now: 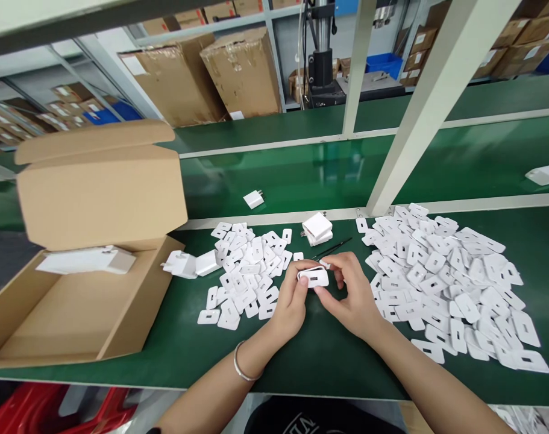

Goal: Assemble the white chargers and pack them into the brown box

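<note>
Holding a small white charger body (313, 277) between both hands, left hand (291, 301) and right hand (352, 295) pinching it at the near middle of the green bench (323, 355), long axis running left-right. Smooth glossy plastic, rounded corners. Flat white cover plates are heaped left (247, 271) and right (455, 277); open cardboard box (75, 301) far left.

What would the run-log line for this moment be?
left hand: holds white charger body | right hand: on same body | flat white covers: piled both sides | cardboard box: open, left
</note>
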Available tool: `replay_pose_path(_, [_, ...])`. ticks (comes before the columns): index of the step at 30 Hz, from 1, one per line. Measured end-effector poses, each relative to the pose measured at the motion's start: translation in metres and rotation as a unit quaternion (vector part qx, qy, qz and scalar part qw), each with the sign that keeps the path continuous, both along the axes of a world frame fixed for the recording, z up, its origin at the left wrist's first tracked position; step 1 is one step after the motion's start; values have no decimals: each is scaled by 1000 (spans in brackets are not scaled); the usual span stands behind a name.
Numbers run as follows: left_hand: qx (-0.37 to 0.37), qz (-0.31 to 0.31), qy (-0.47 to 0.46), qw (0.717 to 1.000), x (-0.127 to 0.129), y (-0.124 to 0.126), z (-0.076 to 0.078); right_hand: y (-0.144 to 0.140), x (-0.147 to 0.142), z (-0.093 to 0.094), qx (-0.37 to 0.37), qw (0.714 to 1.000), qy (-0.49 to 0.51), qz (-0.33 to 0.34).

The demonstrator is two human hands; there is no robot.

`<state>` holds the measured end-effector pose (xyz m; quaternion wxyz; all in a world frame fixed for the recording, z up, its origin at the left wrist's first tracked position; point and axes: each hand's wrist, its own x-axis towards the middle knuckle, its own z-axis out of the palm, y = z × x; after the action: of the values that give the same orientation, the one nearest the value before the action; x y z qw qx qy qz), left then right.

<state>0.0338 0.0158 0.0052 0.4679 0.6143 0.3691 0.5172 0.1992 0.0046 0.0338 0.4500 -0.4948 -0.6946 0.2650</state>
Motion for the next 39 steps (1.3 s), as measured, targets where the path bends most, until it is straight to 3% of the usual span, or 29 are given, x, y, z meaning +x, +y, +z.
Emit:
replay_pose_path(3, [-35,-4,-20,999,-3,2,-1,1,5,6,-1,999,3,44])
replay_pose_path(11, [55,-28,-4,998,-4,4,1,5,11,8,-74,989,83,94])
replay_pose_path(17, [136,-21,25,990,-2,3,4,5,7,5,-222,954,150,135])
replay_pose_path(22, [135,-19,86,987,-7,-9,0,6,-1,1,-217,939,208,168])
replay_pose_path(25, [107,-35,113,987,-15,-8,14,6,-2,-6,-221,933,235,157])
replay_pose_path(28, [141,34,129,981,-25,31,45,2,-2,-8,-229,927,266,131])
replay_pose_path(30, [165,111,186,962,-25,83,64,-1,-2,-6,-231,925,276,123])
replay_pose_path(32, [174,141,289,931,-17,147,71,-4,-2,-3,-228,923,281,128])
replay_pose_path(34, [153,101,386,904,0,205,65,-6,-1,0,-220,923,288,133])
replay_pose_path(36, [100,24,463,880,18,247,52,-6,0,1,-214,923,292,128])
replay_pose_path(39, [69,-42,501,862,36,271,37,-6,2,2,-215,924,297,108])
